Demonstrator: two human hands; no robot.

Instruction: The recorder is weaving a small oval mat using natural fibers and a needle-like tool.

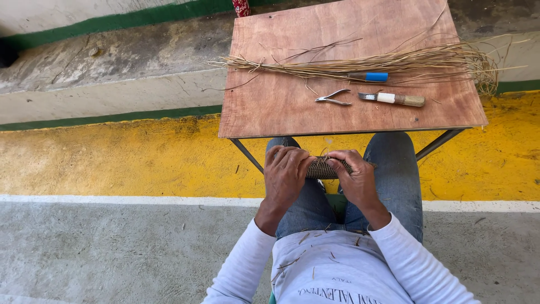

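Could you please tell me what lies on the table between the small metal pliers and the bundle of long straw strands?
In the head view, only bare wood tabletop separates the pliers from the straw bundle, apart from a stray strand or two.

The near half of the worktop (270, 107) is bare wood w/ lots of room for a hand. Farther back, a long bundle of reeds (360, 63) lies across it & blocks the way. Just in front sit small pliers (333, 99) & a knife (392, 99), w/ a thin gap btwn them. Both hands sit low, under the worktop edge.
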